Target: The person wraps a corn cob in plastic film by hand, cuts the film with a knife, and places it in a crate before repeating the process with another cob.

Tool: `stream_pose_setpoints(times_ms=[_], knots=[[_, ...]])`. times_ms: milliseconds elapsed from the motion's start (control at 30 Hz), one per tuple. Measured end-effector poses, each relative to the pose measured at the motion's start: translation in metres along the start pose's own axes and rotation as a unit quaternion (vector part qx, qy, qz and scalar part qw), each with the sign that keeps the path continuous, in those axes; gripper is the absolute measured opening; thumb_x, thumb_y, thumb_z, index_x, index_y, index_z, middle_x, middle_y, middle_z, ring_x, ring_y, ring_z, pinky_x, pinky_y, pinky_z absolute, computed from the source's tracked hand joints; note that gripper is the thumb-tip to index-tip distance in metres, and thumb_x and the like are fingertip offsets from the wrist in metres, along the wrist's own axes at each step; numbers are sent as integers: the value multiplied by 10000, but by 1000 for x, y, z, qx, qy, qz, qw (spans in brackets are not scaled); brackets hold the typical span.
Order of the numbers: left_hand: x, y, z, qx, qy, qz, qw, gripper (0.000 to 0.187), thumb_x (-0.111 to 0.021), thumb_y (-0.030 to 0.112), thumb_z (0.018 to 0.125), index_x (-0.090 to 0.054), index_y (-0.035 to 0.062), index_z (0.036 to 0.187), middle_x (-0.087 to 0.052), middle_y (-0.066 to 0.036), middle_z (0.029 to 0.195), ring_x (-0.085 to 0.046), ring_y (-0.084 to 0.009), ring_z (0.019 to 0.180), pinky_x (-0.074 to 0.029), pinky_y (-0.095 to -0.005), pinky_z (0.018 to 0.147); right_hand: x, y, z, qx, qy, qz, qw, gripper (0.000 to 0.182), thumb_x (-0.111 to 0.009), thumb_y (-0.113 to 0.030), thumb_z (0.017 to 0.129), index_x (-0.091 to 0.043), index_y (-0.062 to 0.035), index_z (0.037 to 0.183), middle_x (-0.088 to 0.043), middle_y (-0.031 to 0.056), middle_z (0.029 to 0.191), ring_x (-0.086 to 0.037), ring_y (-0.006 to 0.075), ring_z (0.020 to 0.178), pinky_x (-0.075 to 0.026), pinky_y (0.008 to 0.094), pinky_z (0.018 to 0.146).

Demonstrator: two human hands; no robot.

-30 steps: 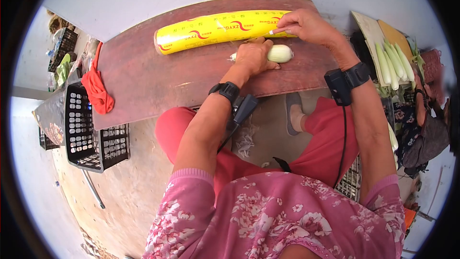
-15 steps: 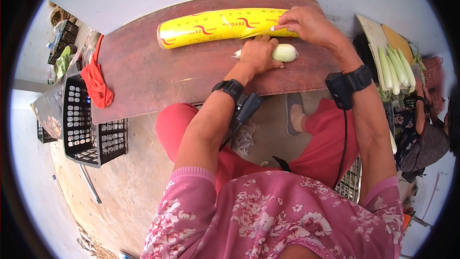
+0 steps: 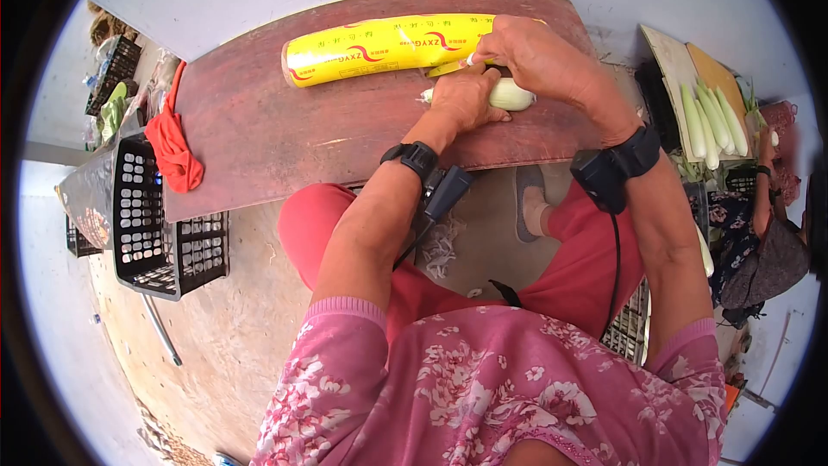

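Note:
On the wooden board lies a thick roll of cling film (image 3: 379,47) in a yellow printed wrap. My left hand (image 3: 466,99) is closed over a pale green, film-wrapped vegetable (image 3: 515,96) just in front of the roll, its rounded end showing at the right of my fingers and a twist of clear film at the left. My right hand (image 3: 539,56) is bent over the roll's right part, fingers pinched together. A small slim thing with a white end (image 3: 470,59) sticks out of that pinch, close above my left knuckles; I cannot tell its kind.
The reddish wooden board (image 3: 285,142) carries a red cloth (image 3: 177,151) at its left edge. Black plastic crates (image 3: 203,246) stand on the floor at left. Long pale green vegetables (image 3: 714,125) lie in a pile at right, with another person's arm (image 3: 763,181) beside them.
My right hand has moved left along the roll, bringing the white-ended thing close to my left hand. My left hand stays on the vegetable.

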State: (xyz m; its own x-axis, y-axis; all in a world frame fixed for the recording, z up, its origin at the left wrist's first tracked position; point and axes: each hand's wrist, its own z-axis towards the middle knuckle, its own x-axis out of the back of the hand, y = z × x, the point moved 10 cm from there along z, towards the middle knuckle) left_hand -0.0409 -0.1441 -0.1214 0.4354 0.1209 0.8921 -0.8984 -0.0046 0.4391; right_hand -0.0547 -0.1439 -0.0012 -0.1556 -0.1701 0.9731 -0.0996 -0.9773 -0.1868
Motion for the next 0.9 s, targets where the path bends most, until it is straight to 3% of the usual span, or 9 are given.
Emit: stream_pose_setpoints(times_ms=[133, 233, 333, 533, 633, 733, 900], knots=[[1, 1, -1, 4, -3, -2, 1000, 601, -799, 460, 693, -586, 106, 1130, -614, -108, 1147, -602, -285, 1091, -503, -403, 878, 3, -2, -3, -14, 7, 9, 1000, 161, -638, -116, 788, -703, -11, 892, -635, 209, 885, -606, 367, 886, -476, 437, 774], [-6, -2, 1, 7, -25, 2, 1000, 738, -783, 498, 688, -538, 94, 1256, -559, -90, 1260, -584, -308, 1103, -492, -408, 893, 1, -2, -5, 2, 19, 3, 1000, 188, -580, -56, 824, -722, -58, 947, -615, 136, 788, -575, 304, 823, -459, 406, 754], [-7, -4, 2, 4, -8, -4, 1000, 708, -793, 477, 682, -546, 103, 1231, -571, -92, 1246, -581, -304, 1109, -492, -403, 897, 0, -1, -6, -24, -13, 8, 1000, 183, -595, -68, 822, -722, -58, 954, -629, 135, 782, -577, 308, 803, -461, 405, 760], [-8, -3, 3, 2, -19, 5, 1000, 663, -797, 460, 683, -564, 106, 1193, -595, -99, 1207, -564, -322, 1124, -476, -415, 919, 1, 10, -9, -8, -17, 79, 997, 214, -615, -72, 826, -708, -33, 1014, -683, 139, 898, -625, 304, 838, -490, 378, 776], [-4, -3, -1, 9, -12, -17, 1000, 573, -796, 474, 688, -600, 122, 1095, -623, -95, 1139, -594, -272, 1104, -465, -403, 904, 3, -18, -8, 16, -51, 241, 969, 210, -596, -50, 842, -702, -18, 1020, -698, 122, 943, -644, 232, 885, -497, 337, 798], [2, 2, -2, -51, 103, 17, 993, 552, -802, 477, 674, -619, 125, 1058, -625, -90, 1106, -584, -274, 1102, -461, -409, 893, 10, 1, -5, -85, 23, 199, 976, 200, -582, -53, 861, -698, -2, 1015, -699, 103, 952, -632, 170, 904, -489, 297, 820], [1, 3, -1, -31, 43, 27, 998, 603, -801, 491, 657, -601, 102, 1072, -608, -114, 1065, -567, -314, 1080, -462, -434, 882, 35, 61, -32, -166, 183, 205, 947, 250, -568, -89, 897, -660, -40, 1124, -686, 102, 962, -616, 143, 849, -484, 275, 806]])
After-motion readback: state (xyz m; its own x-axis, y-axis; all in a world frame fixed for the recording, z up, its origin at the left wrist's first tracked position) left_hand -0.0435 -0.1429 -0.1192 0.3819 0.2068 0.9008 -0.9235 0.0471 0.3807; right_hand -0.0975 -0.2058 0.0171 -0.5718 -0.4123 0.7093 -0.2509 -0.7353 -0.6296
